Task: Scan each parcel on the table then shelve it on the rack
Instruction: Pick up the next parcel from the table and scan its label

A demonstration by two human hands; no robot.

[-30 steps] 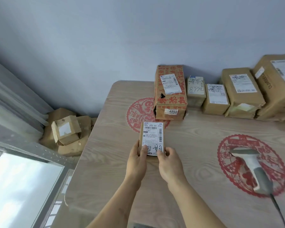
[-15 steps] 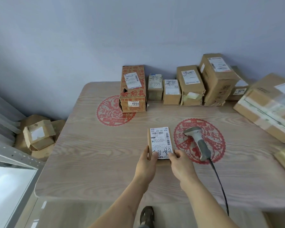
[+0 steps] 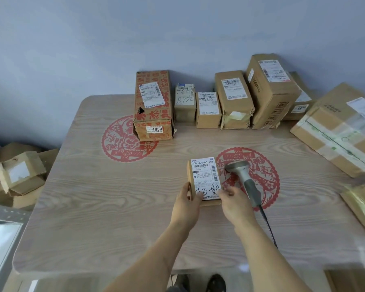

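a small labelled parcel (image 3: 204, 180) is held low over the wooden surface (image 3: 105, 197), near its middle, label up. its near end is gripped by the left hand (image 3: 187, 204) and the right hand (image 3: 233, 204), fingers curled round its edges. a scanner (image 3: 243, 180) lies just beside it on the right. more boxes (image 3: 234, 100) are lined along the far edge.
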